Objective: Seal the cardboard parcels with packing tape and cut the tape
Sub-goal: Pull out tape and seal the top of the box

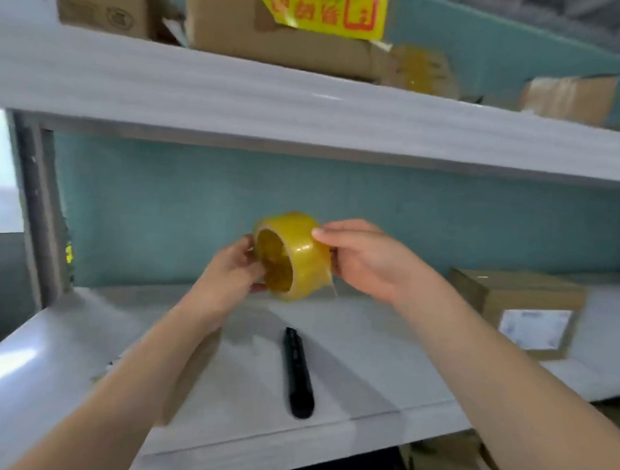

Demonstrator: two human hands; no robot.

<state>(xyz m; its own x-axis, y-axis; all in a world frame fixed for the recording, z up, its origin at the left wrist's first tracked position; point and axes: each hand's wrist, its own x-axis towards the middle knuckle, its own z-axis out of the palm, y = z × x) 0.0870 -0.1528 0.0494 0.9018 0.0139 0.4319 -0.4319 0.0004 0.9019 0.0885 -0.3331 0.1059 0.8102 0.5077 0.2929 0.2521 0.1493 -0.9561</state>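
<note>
A yellowish roll of packing tape (295,257) is held up in front of me, above the white table (350,346). My left hand (234,270) grips the roll at its open core side. My right hand (357,258) holds the roll's outer face, thumb on top, and a short strip of tape hangs loose below its fingers. A black utility knife (298,373) lies on the table beneath the roll. A small cardboard parcel (522,308) with a white label stands on the table at the right.
A white shelf (307,106) runs overhead, with cardboard boxes (261,23), a second tape roll (420,69) and a yellow label on it. A teal panel backs the table. A grey post (36,205) stands at the left. Something black (355,467) lies below the table's front edge.
</note>
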